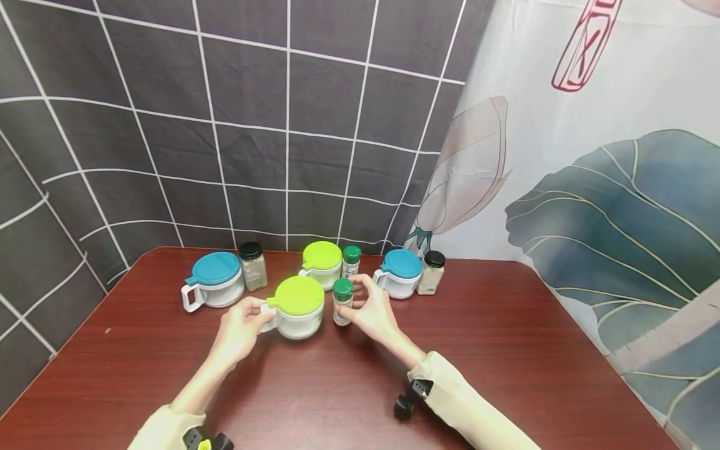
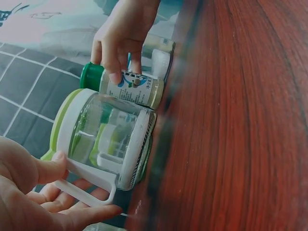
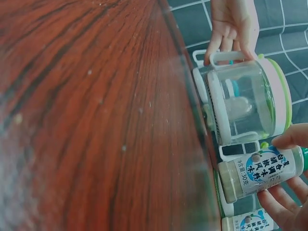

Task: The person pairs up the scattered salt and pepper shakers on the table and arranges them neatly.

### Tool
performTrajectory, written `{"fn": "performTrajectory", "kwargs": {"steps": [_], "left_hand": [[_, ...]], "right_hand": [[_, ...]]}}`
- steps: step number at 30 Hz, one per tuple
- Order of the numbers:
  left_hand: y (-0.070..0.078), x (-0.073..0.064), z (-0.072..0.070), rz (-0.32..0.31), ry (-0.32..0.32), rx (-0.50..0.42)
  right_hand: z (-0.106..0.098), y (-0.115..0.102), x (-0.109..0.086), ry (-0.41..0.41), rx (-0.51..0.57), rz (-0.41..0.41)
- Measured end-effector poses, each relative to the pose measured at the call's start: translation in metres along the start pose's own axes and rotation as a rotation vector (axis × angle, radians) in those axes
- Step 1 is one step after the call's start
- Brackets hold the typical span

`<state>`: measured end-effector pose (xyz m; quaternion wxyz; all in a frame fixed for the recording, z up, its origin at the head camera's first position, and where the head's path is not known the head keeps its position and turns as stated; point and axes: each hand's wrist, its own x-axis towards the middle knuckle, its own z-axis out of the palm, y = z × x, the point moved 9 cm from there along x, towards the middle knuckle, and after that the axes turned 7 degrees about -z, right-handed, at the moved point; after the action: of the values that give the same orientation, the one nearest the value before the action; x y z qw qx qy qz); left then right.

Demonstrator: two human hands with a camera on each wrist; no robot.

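My left hand [image 1: 240, 328] pinches the white handle of a clear seasoning jar [image 2: 115, 139] with a lime-green lid [image 1: 299, 295]. Beside it, on the right, my right hand [image 1: 374, 310] holds a small pepper shaker [image 3: 262, 173] with a green cap [image 1: 343, 289] between thumb and fingers. The shaker stands upright, close to the jar. Behind these two are another lime-lidded jar [image 1: 323, 262] and another green-capped shaker [image 1: 351, 259]. In the right wrist view, part of that second shaker [image 3: 250, 222] shows below the held one.
On the left stand a blue-lidded jar [image 1: 216, 278] and a black-capped bottle [image 1: 254, 267]. A second blue-lidded jar [image 1: 400, 273] and black-capped bottle [image 1: 431, 273] stand right of my right hand. A dark grid-patterned cloth [image 1: 247, 150] hangs behind the wooden table [image 1: 315, 394].
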<state>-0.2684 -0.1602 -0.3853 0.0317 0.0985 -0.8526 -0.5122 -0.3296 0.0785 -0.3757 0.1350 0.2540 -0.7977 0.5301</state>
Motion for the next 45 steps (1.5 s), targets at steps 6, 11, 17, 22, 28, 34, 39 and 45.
{"fn": "performTrajectory", "kwargs": {"steps": [6, 11, 17, 22, 28, 34, 39, 45], "left_hand": [[0.000, 0.003, 0.004, 0.046, 0.024, -0.012], [0.001, 0.005, 0.007, 0.049, 0.024, -0.017], [0.007, 0.005, 0.012, 0.012, -0.018, -0.009], [0.009, 0.007, 0.016, 0.018, -0.024, -0.014], [0.010, 0.009, 0.020, 0.010, -0.019, -0.011], [0.013, 0.011, 0.025, 0.020, -0.018, -0.021], [0.013, 0.014, 0.027, 0.014, -0.011, -0.027], [0.014, 0.016, 0.031, 0.016, -0.008, -0.017]], "right_hand": [[-0.004, 0.004, 0.000, -0.004, 0.005, 0.018], [-0.008, 0.006, -0.001, 0.007, 0.023, 0.031], [-0.012, 0.009, -0.001, 0.019, 0.015, 0.035], [-0.015, 0.012, 0.000, 0.018, -0.012, 0.030], [-0.019, 0.014, 0.001, 0.025, -0.029, 0.029], [-0.022, 0.016, 0.001, 0.039, -0.029, 0.057], [-0.021, 0.021, 0.002, 0.047, -0.032, 0.077], [-0.022, 0.023, 0.002, 0.057, -0.031, 0.085]]}}
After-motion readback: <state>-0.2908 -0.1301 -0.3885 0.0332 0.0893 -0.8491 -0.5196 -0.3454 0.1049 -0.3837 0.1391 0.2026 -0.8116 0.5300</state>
